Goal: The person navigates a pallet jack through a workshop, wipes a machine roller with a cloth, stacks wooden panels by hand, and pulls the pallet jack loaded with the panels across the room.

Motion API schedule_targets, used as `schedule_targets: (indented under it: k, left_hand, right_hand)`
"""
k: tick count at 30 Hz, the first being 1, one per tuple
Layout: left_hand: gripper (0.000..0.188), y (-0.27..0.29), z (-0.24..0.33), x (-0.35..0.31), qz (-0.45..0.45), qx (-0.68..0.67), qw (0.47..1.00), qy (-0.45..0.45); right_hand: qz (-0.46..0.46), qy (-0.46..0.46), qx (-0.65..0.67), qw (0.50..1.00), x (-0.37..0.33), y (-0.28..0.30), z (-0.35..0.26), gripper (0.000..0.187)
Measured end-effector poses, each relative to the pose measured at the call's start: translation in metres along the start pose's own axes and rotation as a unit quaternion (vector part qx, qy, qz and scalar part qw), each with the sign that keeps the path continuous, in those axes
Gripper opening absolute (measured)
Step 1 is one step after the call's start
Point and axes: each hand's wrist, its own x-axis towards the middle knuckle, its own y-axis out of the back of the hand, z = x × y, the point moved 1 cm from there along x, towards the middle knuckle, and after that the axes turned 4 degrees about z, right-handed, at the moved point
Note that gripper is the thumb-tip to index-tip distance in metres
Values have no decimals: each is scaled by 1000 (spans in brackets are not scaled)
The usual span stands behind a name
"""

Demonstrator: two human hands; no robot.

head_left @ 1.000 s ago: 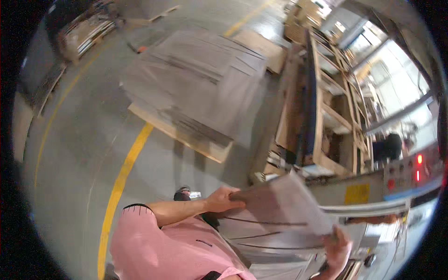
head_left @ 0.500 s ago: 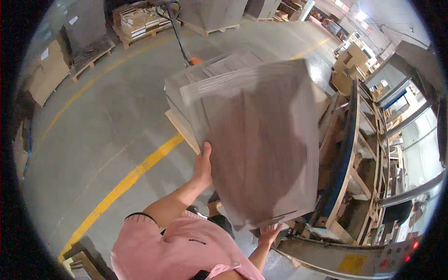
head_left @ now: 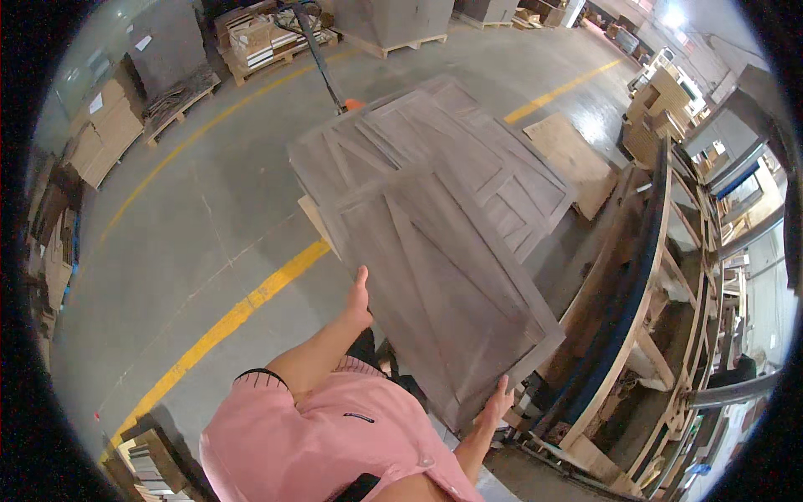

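By the already stacked panels (head_left: 512,177), one grey-brown panel (head_left: 443,284) isn't yet released: left hand (head_left: 360,301) and right hand (head_left: 495,408) grip separate edges.

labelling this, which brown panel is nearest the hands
The front panel, with the left hand and right hand at its edges; the other panels lie beyond it.

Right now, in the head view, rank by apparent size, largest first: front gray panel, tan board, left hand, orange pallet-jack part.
1. Front gray panel
2. Tan board
3. Left hand
4. Orange pallet-jack part
Apparent size only.
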Motion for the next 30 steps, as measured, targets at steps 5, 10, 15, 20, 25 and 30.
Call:
schedule_targets:
  k: [5, 10, 15, 20, 25, 30]
  left_hand:
    - [64, 3, -15, 51, 26, 50, 998, 26]
    - [62, -30, -19, 59, 38, 60, 995, 71]
    - [54, -38, -26, 102, 22, 49, 991, 122]
    - [54, -27, -24, 149, 22, 131, 985, 114]
    - [50, -45, 2, 142, -9, 131, 980, 151]
    - [49, -40, 17, 169, 49, 222, 971, 77]
  right_hand:
    - [6, 33, -43, 999, 33, 4, 10, 48]
    - [37, 11, -39, 999, 26, -10, -27, 47]
    - [41, -3, -51, 998, 61, -8, -9, 47]
    - [80, -5, -117, 990, 72, -23, -10, 48]
    - [75, -6, -126, 989, 80, -43, -6, 48]
    - [56, 19, -101, 993, 86, -56, 12, 49]
